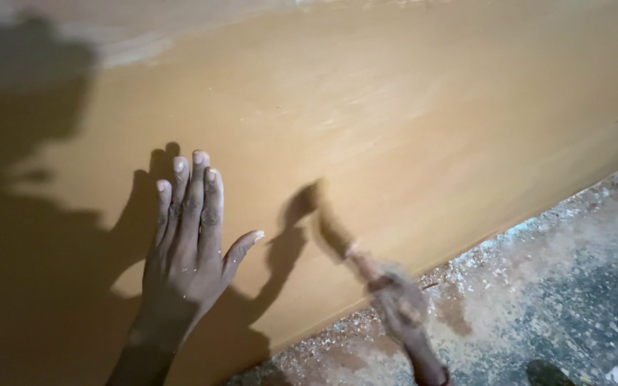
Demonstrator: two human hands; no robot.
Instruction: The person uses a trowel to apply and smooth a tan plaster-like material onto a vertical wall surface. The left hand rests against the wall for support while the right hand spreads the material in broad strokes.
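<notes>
Left hand (187,250) flat on ochre wall (409,121)

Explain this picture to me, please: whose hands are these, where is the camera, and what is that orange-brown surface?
There is no machine here. A person wears a camera on the head, so the single picture looks down along their own arms. The orange-brown surface is a painted wall, smooth, with paler unpainted patches near its top edge. Where it ends lies a rough grey floor speckled with paint and dust. The left hand rests flat on the wall, fingers together, thumb spread, holding nothing. The right hand is blurred by motion; its grip is closed on a paintbrush whose tip meets the wall near the bottom. The dark shapes on the wall are shadows of the person and the hands.
</notes>
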